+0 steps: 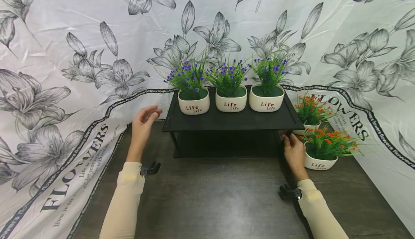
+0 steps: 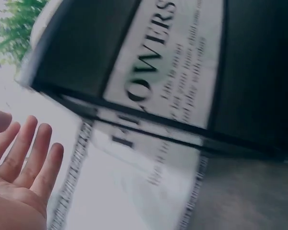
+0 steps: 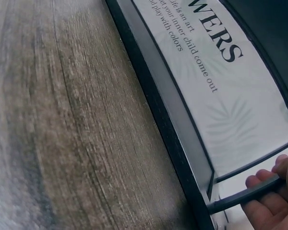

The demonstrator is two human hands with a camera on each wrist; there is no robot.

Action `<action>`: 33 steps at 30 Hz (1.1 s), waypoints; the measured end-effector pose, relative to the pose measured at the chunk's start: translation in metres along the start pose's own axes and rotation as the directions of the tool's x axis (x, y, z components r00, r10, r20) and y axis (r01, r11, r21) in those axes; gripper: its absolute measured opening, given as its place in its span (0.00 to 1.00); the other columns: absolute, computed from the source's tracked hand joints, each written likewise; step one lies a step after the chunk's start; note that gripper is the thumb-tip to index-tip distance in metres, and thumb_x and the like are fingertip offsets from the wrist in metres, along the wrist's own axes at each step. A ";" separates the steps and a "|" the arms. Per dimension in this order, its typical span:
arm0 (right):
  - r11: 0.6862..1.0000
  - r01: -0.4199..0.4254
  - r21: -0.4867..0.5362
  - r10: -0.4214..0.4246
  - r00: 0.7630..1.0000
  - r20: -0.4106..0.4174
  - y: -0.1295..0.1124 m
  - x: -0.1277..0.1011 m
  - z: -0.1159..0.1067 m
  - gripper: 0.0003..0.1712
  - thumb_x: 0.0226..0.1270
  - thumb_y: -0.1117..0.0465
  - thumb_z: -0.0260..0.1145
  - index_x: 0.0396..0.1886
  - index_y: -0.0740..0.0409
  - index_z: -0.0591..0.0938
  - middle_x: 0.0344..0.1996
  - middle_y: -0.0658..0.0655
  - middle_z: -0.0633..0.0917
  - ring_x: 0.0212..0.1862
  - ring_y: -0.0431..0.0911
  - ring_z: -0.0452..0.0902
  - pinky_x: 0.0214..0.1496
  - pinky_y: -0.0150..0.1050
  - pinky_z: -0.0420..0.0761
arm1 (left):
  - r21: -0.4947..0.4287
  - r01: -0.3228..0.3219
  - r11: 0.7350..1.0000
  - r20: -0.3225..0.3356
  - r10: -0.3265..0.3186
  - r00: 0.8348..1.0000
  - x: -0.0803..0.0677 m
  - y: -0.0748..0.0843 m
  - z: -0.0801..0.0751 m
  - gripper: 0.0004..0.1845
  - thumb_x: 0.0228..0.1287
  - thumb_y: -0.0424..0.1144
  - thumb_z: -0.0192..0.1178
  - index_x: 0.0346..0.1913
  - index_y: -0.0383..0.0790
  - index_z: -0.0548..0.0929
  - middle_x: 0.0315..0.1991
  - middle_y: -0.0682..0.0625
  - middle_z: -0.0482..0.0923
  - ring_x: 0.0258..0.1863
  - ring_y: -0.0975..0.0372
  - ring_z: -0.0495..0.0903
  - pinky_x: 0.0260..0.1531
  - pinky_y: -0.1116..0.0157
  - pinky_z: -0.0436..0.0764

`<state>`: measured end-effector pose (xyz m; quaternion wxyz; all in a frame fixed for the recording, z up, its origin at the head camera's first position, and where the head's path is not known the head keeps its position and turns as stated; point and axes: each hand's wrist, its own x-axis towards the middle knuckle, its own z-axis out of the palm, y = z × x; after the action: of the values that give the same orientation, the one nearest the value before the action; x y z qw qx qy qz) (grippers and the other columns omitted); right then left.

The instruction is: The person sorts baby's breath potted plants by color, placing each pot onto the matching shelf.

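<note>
On the dark wooden counter (image 1: pixel 210 195), black two-tier metal shelf (image 1: pixel 227 122) carries three white purple-flowered pots (image 1: pixel 231 102). Right hand (image 1: pixel 294 152) fingers curl round its right-end bar; left hand (image 1: pixel 142 123) hovers beside left end, fingers spread, holding nothing.

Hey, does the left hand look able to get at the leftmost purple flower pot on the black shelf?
Probably yes. The left hand hangs open beside the black shelf, with nothing between it and the leftmost purple flower pot at that end.

2 orange-flowered pots (image 1: pixel 319 149), floral backdrop (image 1: pixel 65 70), wooden table (image 1: pixel 210 199).
</note>
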<state>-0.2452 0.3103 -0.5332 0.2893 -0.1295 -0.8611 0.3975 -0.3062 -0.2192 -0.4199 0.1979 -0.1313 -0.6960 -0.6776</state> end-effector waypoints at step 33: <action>1.000 -0.020 0.024 0.019 0.998 0.067 -0.006 0.003 -0.007 0.14 0.82 0.58 0.65 0.53 0.65 0.87 0.44 0.72 0.91 0.49 0.69 0.87 0.50 0.62 0.78 | 0.152 0.178 0.972 -0.039 -0.174 0.984 -0.073 -0.076 0.039 0.19 0.80 0.31 0.60 0.67 0.26 0.80 0.64 0.25 0.80 0.67 0.37 0.80 0.55 0.86 0.77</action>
<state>-0.2436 0.3121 -0.5240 0.2582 -0.1209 -0.8640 0.4150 -0.2794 -0.1774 -0.5209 0.1554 -0.0447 -0.7528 -0.6381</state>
